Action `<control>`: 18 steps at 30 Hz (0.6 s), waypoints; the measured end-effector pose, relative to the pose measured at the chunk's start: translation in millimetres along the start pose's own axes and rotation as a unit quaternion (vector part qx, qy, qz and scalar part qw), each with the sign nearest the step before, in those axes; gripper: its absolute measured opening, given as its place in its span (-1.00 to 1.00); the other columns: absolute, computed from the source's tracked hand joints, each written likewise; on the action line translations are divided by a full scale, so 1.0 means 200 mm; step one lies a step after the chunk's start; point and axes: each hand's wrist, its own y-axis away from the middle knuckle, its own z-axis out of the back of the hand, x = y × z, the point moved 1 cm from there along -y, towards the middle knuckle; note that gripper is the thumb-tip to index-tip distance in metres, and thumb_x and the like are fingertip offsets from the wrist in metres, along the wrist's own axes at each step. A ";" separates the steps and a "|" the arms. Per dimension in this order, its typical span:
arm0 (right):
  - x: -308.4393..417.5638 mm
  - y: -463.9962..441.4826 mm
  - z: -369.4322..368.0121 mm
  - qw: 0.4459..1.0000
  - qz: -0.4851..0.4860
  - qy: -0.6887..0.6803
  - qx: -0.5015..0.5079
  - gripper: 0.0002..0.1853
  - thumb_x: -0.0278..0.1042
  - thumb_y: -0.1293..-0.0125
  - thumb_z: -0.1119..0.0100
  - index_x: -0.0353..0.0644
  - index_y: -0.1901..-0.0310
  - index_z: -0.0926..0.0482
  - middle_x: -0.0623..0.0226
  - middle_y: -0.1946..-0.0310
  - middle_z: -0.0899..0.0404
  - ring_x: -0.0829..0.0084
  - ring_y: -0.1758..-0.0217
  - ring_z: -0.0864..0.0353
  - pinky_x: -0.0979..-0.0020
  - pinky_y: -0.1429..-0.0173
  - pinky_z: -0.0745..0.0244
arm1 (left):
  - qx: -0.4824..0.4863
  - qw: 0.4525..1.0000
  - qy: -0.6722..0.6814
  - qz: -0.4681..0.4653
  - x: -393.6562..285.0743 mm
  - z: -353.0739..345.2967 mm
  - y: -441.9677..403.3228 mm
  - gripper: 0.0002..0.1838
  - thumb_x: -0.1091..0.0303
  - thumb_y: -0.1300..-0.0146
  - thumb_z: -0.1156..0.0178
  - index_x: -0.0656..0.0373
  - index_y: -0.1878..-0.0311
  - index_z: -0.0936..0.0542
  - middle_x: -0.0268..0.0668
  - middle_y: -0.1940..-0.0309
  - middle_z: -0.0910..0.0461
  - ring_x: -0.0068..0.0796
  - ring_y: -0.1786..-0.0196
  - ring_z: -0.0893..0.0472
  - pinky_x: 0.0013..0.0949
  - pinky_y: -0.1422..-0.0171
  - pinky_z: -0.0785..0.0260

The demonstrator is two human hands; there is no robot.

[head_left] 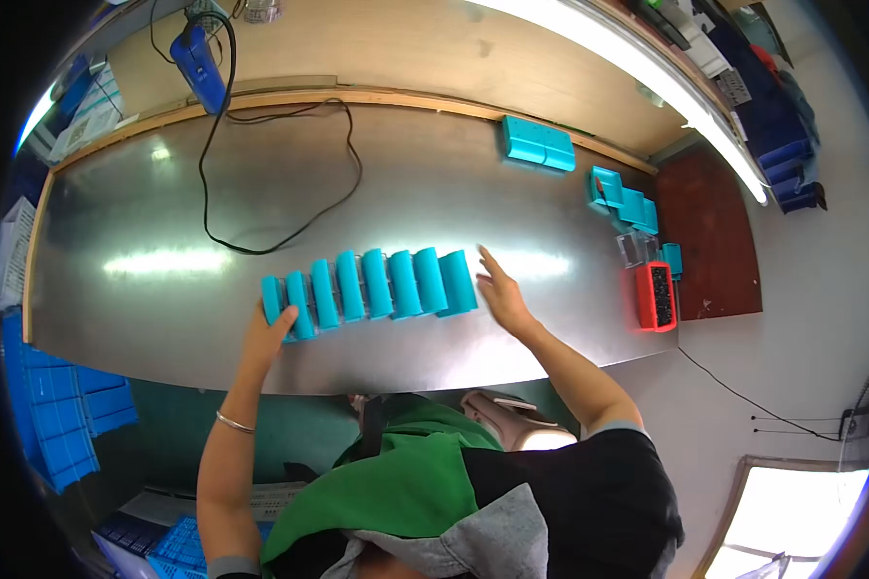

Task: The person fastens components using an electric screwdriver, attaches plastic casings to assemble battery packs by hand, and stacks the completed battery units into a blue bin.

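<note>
A row of several teal plastic bins (378,285) stands on the steel table in front of me, slightly fanned and packed close together. My left hand (266,330) is at the row's left end, with its thumb and fingers around the near part of the leftmost teal bin (273,297). Just past the other end, my right hand (504,297) is open, fingers stretched out and apart. It is beside the rightmost teal bin (459,283), with a small gap between them.
A black cable (206,183) loops over the steel table (434,193) from a blue device (199,68). Teal bins (538,145) sit along the back edge, with more teal trays (631,206) at right. Near them is a red bin (656,296) of small dark parts. Blue crates (63,405) stand left.
</note>
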 end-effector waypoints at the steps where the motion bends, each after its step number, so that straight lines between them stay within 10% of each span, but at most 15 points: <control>1: -0.02 -0.02 0.04 0.980 -0.161 -0.113 0.038 -0.35 -0.08 -0.36 0.01 -0.08 -0.42 -0.10 0.02 -0.25 -0.34 0.22 -0.21 -0.41 0.24 -0.14 -0.43 | 0.002 1.000 -0.003 0.000 0.00 0.01 -0.02 -0.18 -0.25 -0.08 -0.21 0.18 -0.24 -0.32 -0.22 0.11 -0.54 -0.40 0.19 -0.56 -0.42 0.45 -0.42; 4: 0.02 -0.08 -0.05 0.976 -0.167 -0.096 0.101 -0.01 0.43 -0.22 0.05 -0.33 -0.39 -0.08 -0.07 -0.27 -0.29 0.14 -0.29 -0.32 0.26 -0.18 -0.39 | 0.056 0.995 -0.026 0.081 -0.05 0.04 0.00 -0.16 -0.29 -0.07 -0.21 0.19 -0.22 -0.33 -0.22 0.10 -0.52 -0.45 0.17 -0.52 -0.40 0.30 -0.43; 18: 0.53 -0.18 -0.96 0.982 -0.063 -0.052 0.170 0.06 0.30 -0.07 -0.25 -0.36 -0.37 -0.07 -0.15 -0.07 -0.48 0.05 -0.08 -0.56 0.24 -0.14 -0.46 | -0.139 0.983 0.082 0.082 0.34 0.74 0.48 -0.27 -0.07 -0.15 -0.29 0.26 -0.23 -0.36 -0.17 0.04 -0.55 -0.44 -0.03 -0.53 -0.35 -0.11 -0.38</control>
